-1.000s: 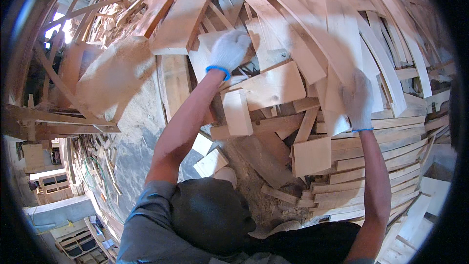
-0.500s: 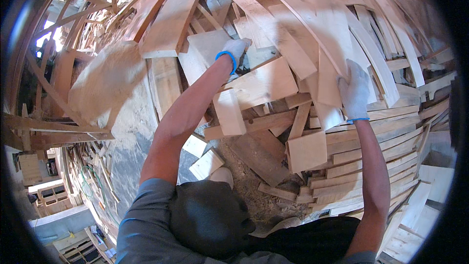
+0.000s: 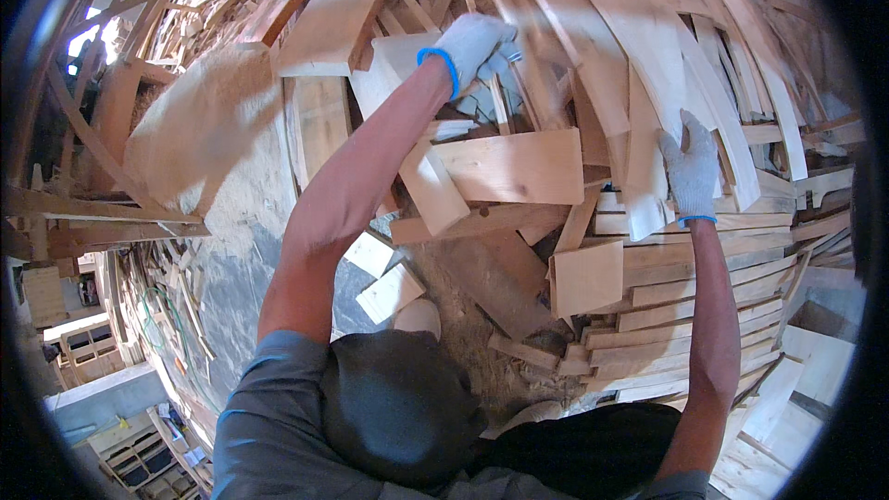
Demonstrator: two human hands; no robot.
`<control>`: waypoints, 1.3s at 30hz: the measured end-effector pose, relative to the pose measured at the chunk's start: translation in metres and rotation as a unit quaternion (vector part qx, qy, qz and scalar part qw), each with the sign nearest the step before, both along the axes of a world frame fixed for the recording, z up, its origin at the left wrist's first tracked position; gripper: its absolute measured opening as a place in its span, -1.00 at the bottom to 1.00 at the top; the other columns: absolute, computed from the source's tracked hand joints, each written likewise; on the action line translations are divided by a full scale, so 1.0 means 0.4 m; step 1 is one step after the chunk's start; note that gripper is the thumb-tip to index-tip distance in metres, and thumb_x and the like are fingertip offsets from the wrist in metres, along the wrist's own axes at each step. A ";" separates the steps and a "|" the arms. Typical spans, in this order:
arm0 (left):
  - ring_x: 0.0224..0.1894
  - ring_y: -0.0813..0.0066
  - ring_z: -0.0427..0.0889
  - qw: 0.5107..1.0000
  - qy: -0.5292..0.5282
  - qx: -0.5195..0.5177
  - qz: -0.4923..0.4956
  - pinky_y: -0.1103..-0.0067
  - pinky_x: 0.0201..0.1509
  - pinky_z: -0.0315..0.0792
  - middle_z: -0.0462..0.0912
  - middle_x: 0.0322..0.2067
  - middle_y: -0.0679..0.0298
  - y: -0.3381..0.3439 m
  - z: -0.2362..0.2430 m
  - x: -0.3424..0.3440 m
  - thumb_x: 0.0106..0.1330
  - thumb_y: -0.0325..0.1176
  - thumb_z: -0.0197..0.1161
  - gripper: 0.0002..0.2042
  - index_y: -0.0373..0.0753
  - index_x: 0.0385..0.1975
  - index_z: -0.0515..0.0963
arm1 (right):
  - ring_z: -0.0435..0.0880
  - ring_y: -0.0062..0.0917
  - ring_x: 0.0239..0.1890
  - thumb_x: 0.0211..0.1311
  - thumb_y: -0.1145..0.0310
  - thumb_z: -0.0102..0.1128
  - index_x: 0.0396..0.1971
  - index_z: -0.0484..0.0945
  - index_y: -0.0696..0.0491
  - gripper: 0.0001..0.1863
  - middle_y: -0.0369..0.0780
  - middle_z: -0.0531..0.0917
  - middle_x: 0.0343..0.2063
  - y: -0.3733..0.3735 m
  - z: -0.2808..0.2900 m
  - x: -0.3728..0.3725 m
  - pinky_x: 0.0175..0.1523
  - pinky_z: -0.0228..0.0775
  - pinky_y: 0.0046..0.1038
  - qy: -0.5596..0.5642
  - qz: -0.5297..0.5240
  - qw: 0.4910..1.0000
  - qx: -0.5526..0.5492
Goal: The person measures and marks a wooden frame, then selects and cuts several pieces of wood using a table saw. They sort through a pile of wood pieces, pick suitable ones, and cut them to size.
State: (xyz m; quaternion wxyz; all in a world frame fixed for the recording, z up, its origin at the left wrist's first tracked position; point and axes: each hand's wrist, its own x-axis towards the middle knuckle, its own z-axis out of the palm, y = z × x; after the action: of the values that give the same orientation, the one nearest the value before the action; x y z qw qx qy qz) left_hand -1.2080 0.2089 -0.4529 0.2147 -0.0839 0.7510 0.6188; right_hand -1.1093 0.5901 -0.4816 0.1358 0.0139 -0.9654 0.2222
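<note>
My left hand [image 3: 474, 48], in a white knit glove with a blue cuff, reaches over the wood pile with its fingers curled. Right beside its fingertips is a long board [image 3: 535, 60], smeared by motion. Whether the fingers grip its edge is hidden. My right hand [image 3: 691, 167], gloved likewise, lies against the long pale boards [image 3: 648, 65] on the right, thumb and fingers apart. Below the left forearm and wrist, a short wide plank [image 3: 519, 167] lies across the pile, with a narrow block [image 3: 433, 190] leaning at its left end.
Stacked planks [image 3: 685, 324] rise at the lower right. A short square board [image 3: 587, 279] juts out over the sawdust-strewn floor [image 3: 463, 343]. A sawdust heap [image 3: 199, 134] lies on the left. Two offcuts, including a pale block [image 3: 390, 293], lie near my foot. A person's dark-capped head [image 3: 398, 407] fills the lower middle.
My left hand has moved up and right, and the long board beside it has swung to a steeper angle. The short wide plank lies straighter. My right hand has shifted slightly right and down.
</note>
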 end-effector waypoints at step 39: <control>-0.71 0.58 0.43 0.972 0.140 -0.054 0.181 0.60 -0.70 0.27 0.60 -0.57 0.28 -0.108 0.069 0.028 0.29 -0.27 0.29 -0.82 -0.27 -0.30 0.60 | 0.52 -0.09 0.10 0.14 0.32 0.33 0.15 0.47 0.12 -0.46 -0.04 0.60 0.03 0.009 0.018 0.018 0.21 0.37 -0.15 0.055 0.033 0.995 0.079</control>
State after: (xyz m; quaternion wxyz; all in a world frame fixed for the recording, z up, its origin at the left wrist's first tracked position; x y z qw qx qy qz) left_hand -1.1967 0.1658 -0.4251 -0.0129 -0.1424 0.7785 0.6111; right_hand -1.1019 0.5936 -0.4745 0.1792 0.0689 -0.9701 0.1484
